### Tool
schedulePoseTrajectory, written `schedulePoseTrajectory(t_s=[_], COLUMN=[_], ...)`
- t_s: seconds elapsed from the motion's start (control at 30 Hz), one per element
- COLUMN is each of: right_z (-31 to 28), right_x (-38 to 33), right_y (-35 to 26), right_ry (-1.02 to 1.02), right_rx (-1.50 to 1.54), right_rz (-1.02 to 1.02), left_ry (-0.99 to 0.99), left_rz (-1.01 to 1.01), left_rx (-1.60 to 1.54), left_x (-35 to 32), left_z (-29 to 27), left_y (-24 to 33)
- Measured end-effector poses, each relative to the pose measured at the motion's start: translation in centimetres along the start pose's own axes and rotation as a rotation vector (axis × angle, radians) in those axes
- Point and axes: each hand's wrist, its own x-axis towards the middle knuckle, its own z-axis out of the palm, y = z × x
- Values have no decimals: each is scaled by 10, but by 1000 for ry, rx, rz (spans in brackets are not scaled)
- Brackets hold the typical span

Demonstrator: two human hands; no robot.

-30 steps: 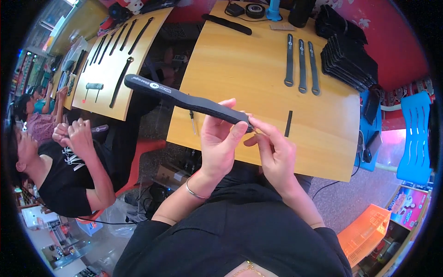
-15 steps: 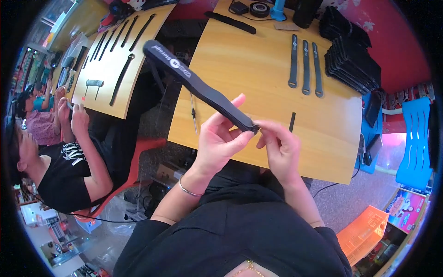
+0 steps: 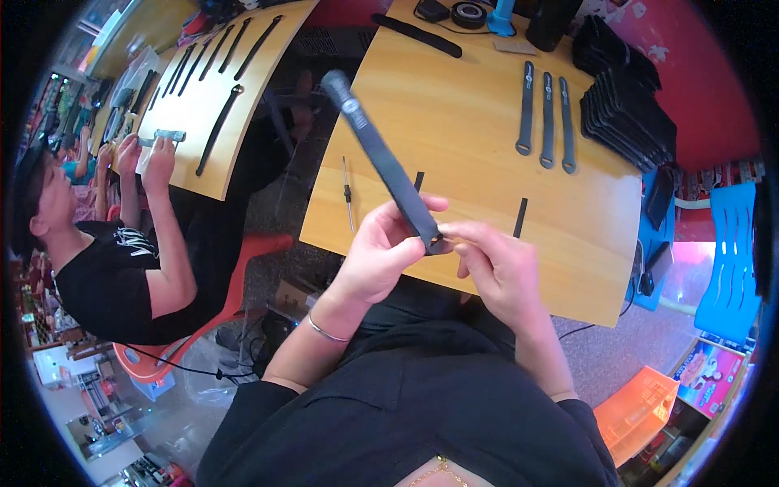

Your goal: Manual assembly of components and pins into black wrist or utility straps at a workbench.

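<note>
A long dark grey strap [image 3: 388, 162] with pale printing near its rounded far end slants up and away from my hands. My left hand [image 3: 384, 253] grips its near end, thumb on top and fingers behind. At that end, my right hand [image 3: 497, 264] pinches close to a small opening in the strap; a tiny orange-brown spot shows there, too small to name. Beyond my hands, short dark strips [image 3: 520, 217] lie on the table. A thin screwdriver-like tool [image 3: 348, 193] rests left of my left hand.
Three grey straps [image 3: 547, 120] lie on the wooden table [image 3: 471, 105], beside a stack of black folded pieces [image 3: 625, 122]. A black strap [image 3: 418, 35] and a tape roll [image 3: 469, 14] are at the back. At left, a co-worker [image 3: 114, 260] sits at another table with several straps.
The strap's far end has swung right and stands steeper. A short dark strip beyond my left hand has come into view. The co-worker's hands have moved to a grey piece on their table.
</note>
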Motion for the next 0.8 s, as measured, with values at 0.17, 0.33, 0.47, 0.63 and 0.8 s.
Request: schedulePoseTrajectory(t_s=[0.17, 0.33, 0.47, 0.63, 0.8], right_z=[-7, 14, 7, -6, -23], right_x=[-3, 1, -3, 4, 10], right_y=[3, 18, 18, 23, -4], right_ry=[-51, 133, 56, 139, -42], right_rx=[117, 218, 270, 288, 19], right_rz=[122, -144, 71, -17, -230], left_ry=[10, 14, -11, -243, -515], left_rz=[-1, 14, 23, -118, -297], left_rx=[3, 11, 69, 181, 74], left_x=[-3, -2, -4, -7, -7], left_z=[0, 4, 12, 0, -10], left_y=[-9, -9, -5, 4, 7])
